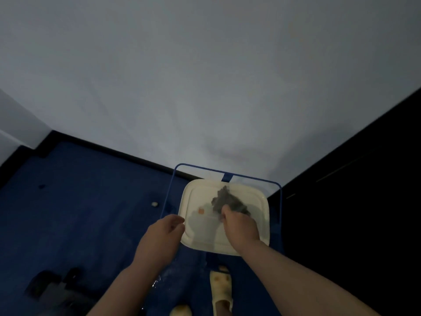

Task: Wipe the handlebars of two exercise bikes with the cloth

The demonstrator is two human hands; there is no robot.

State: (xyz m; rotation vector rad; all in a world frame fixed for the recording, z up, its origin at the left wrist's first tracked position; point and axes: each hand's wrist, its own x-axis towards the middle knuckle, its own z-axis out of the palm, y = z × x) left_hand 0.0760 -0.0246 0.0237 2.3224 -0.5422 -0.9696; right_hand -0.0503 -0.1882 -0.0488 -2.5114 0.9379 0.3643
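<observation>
Cloth (227, 200): grey, crumpled, lying on the cream lid, toward its far right part; its near edge is pinched in the right hand, the rest bunched up and spread away from the fingers.
Right hand (239, 224): over the lid, back of the hand up, fingers curled down and closed on the near edge of the cloth; bare forearm runs to the lower right corner of the view.
Left hand (165, 231): just beside the lid's left edge, fingers loosely bent and apart, holding nothing; whether the fingertips touch the lid's rim cannot be told.
Lid (200, 238): cream, square with rounded corners, a raised line running inside its rim; it sits on top of a container whose body is mostly hidden.
Orange spot (201, 210): small, on the lid, left of the cloth and apart from it; too small to identify.
Blue frame (169, 190): thin bar bent round the far side and both flanks of the lid, with a short blue tab at the middle of the far bar.
Floor (79, 201): dark blue, with a small pale object lying on it left of the frame.
Wall (205, 76): plain pale grey, black skirting along its foot.
Dark panel (353, 201): black, filling the right side.
Foot (221, 286): in a pale yellow sandal, below the lid.
Dark object (50, 288): lower left, on the floor, too dim to identify.
Exercise bikes: cannot be made out in this view.
</observation>
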